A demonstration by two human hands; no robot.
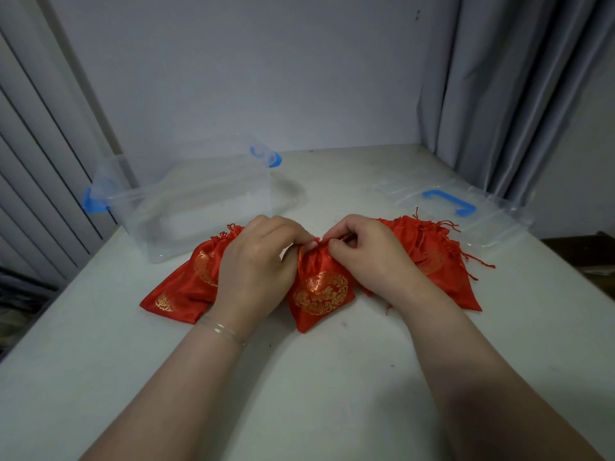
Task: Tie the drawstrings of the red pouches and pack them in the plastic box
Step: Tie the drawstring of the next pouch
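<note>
Plastic box [186,197]: stood open and clear on the desk [299,394] at far left, blue latches on its ends, nothing visible inside.
Left pouches [186,287]: lay flat in a red heap just in front of the box, partly under the left wrist.
Left hand [256,261]: fingers curled shut, pinching the gathered neck of the middle pouch [319,294].
Middle pouch: rested on the desk between both hands, gold emblem facing up.
Right hand [369,251]: fingertips closed on the red drawstring at the same neck.
Right pouches [429,251]: piled behind the right hand, cords loose.
Lid [466,207]: lay flat at far right, blue handle up.
</note>
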